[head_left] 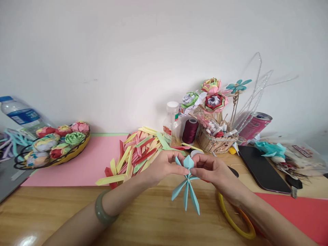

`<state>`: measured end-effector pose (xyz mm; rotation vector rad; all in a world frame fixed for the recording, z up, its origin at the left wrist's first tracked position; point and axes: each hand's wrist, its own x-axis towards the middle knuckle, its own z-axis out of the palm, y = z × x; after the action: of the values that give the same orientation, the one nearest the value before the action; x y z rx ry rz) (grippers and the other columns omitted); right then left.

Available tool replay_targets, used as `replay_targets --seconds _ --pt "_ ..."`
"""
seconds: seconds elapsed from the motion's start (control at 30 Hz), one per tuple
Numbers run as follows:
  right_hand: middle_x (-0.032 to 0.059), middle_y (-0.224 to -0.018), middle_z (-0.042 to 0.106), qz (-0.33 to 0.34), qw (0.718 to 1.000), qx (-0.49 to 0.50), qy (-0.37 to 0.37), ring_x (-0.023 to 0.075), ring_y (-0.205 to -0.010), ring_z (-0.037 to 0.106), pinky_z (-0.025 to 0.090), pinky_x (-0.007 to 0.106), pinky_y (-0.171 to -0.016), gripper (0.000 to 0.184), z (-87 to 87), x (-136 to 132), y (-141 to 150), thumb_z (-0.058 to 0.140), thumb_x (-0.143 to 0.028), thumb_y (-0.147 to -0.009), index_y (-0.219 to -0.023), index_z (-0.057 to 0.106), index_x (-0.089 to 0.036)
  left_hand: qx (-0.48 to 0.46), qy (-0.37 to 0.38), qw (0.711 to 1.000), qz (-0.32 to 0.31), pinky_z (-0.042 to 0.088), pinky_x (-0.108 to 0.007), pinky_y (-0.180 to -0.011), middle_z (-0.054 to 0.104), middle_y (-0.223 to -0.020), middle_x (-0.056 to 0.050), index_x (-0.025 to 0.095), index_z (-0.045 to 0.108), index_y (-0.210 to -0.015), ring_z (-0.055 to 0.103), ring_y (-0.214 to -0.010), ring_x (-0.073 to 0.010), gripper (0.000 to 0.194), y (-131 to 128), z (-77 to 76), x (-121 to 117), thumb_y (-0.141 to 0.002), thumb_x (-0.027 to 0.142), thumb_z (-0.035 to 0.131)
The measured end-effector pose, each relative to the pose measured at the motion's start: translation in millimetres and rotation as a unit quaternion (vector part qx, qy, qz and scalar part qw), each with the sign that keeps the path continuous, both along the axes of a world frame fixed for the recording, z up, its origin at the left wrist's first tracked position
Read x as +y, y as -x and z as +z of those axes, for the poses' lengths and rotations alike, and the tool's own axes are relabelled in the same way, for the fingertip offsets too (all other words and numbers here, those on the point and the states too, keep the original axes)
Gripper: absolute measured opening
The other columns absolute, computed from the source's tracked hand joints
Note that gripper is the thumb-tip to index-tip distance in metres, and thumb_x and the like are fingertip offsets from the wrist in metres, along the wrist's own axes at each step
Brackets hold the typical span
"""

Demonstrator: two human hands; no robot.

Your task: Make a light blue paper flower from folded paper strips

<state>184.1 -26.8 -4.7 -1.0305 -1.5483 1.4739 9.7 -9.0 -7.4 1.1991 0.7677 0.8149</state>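
Observation:
My left hand [166, 164] and my right hand [210, 168] meet above the wooden table [143, 218], both pinched on a light blue folded paper flower piece [188, 177]. Its upper petal is bent between my fingertips, while three long petals hang down toward the table. A grey-green bangle [102, 210] sits on my left wrist. Just behind my left hand lies a heap of folded paper strips [135, 153] in yellow, red, pink and green.
A wire basket of paper roses [55, 141] rests on a pink sheet [87, 164] at left, beside a water bottle [20, 114]. Behind: a small bottle [172, 123], thread spool [190, 130], paper bouquet [214, 99], can [255, 126]. Right: phone [263, 167], yellow ring [234, 222], red sheet [302, 213].

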Motion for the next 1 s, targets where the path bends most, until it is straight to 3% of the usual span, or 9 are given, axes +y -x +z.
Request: replay_targets --seconds 0.13,0.33,0.47,0.63,0.8,0.93,1.0 --pt "-0.0014 -0.067 0.057 -0.013 1.000 -0.014 -0.017 0.0112 -0.062 0.055 0.046 0.026 -0.061 0.023 3.4 -1.5 1.2 0.068 -0.036 -0.065 -0.066 0.056 -0.017 0.019 0.005 1.000 0.013 0.039 -0.024 -0.061 0.059 -0.056 0.003 0.013 0.058 -0.055 0.051 -0.057 -0.0091 0.020 -0.5 -1.2 0.2 -0.049 0.018 0.077" --pt "-0.0040 -0.063 0.053 -0.017 0.999 -0.022 -0.047 0.0088 -0.056 0.051 0.043 0.022 -0.051 0.017 4.7 -1.6 -1.1 0.065 -0.031 -0.069 -0.065 0.054 -0.018 0.003 0.059 0.998 -0.008 0.047 -0.027 -0.062 0.062 -0.060 0.001 0.012 0.061 -0.063 0.059 -0.059 -0.0117 0.019 -0.4 3.2 0.3 -0.053 0.021 0.075" --pt "-0.0023 -0.068 0.056 -0.030 0.996 -0.047 -0.064 0.0110 -0.062 0.054 0.046 0.025 -0.059 0.016 1.8 -1.5 -1.3 0.064 -0.030 -0.070 -0.066 0.054 -0.018 0.015 0.030 0.999 0.015 0.049 -0.026 -0.060 0.061 -0.058 0.001 0.012 0.057 -0.060 0.060 -0.057 -0.0109 0.016 -2.1 4.3 -1.3 -0.056 0.018 0.071" --pt "-0.0003 -0.069 0.058 -0.061 0.981 -0.107 -0.153 0.0127 -0.063 0.055 0.047 0.026 -0.060 0.012 1.1 -5.2 1.2 0.059 -0.029 -0.075 -0.072 0.055 -0.018 0.027 -0.025 0.998 0.045 0.049 -0.025 -0.056 0.060 -0.060 0.002 0.013 0.051 -0.061 0.060 -0.056 -0.0106 0.015 -4.0 3.6 -4.1 -0.060 0.015 0.066" --pt "-0.0016 -0.064 0.055 -0.090 0.939 -0.173 -0.283 0.0112 -0.058 0.052 0.045 0.023 -0.053 0.007 0.5 -10.8 3.8 0.055 -0.021 -0.078 -0.072 0.052 -0.020 0.075 -0.133 0.985 0.079 0.045 -0.021 -0.055 0.054 -0.062 0.003 0.015 0.051 -0.064 0.054 -0.058 -0.0086 0.009 -4.3 3.4 -10.2 -0.064 0.011 0.060" --pt "-0.0006 -0.065 0.055 -0.107 0.877 -0.226 -0.411 0.0115 -0.058 0.052 0.043 0.023 -0.052 0.009 -3.8 -15.0 2.9 0.051 -0.011 -0.079 -0.076 0.051 -0.020 0.109 -0.264 0.951 0.114 0.038 -0.018 -0.052 0.050 -0.065 0.002 0.015 0.049 -0.059 0.047 -0.060 -0.0080 0.013 -5.2 5.3 -15.2 -0.062 0.004 0.055" --pt "-0.0002 -0.066 0.055 -0.112 0.842 -0.247 -0.466 0.0121 -0.059 0.052 0.041 0.024 -0.052 0.012 -5.2 -16.0 1.6 0.050 -0.008 -0.079 -0.079 0.050 -0.020 0.088 -0.258 0.957 0.103 0.040 -0.019 -0.053 0.050 -0.069 0.002 0.016 0.051 -0.064 0.048 -0.062 -0.0085 0.012 -5.0 7.0 -15.3 -0.062 0.005 0.056"
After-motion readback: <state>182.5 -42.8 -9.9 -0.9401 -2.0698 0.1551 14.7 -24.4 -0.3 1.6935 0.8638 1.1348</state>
